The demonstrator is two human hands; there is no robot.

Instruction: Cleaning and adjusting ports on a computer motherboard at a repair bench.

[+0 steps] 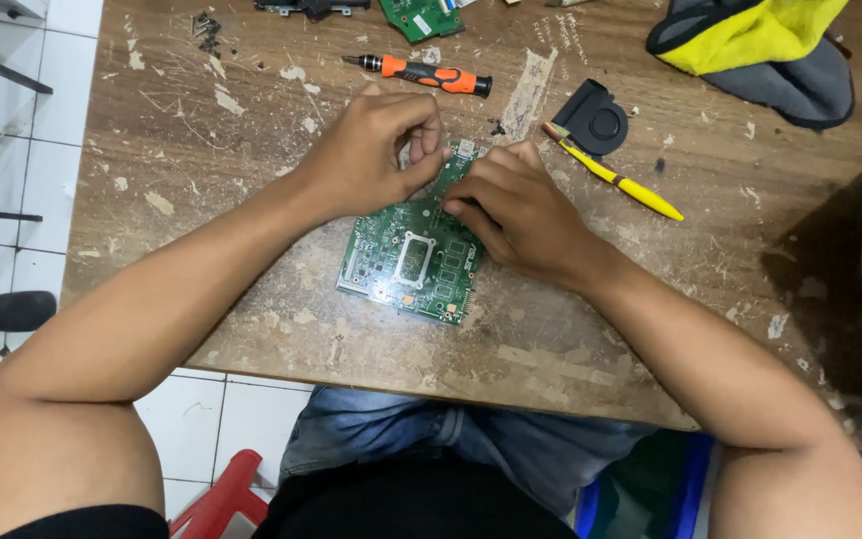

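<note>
A green circuit board [411, 258] lies flat on the worn wooden bench [202, 200], near the middle of the view and close to the bench's near edge, with a pale rectangular socket frame showing at its centre. Both hands meet at the board's twelve o'clock end. The left hand [376, 150] comes in from nine o'clock, its grip pinched nearly closed, fingertips curled together over the board's top edge; whether they hold a small part there cannot be told. The right hand [516, 210] comes in from three o'clock, its fingers bent and pressed down on the board's upper right portion, touching it and steadying it rather than wrapping around it.

Beyond the hands, at twelve o'clock, an orange and black screwdriver [419, 73] lies on the bench, and farther still a second green board [421, 17] sits at the far edge. At two o'clock from the main board a black round fan [593, 118] rests, with a yellow pen-like tool [619, 180] lying just beside it. Well apart, towards one o'clock, a grey and yellow cloth [755, 45] is bunched. A small heap of dark screws [207, 30] sits at eleven o'clock.
</note>
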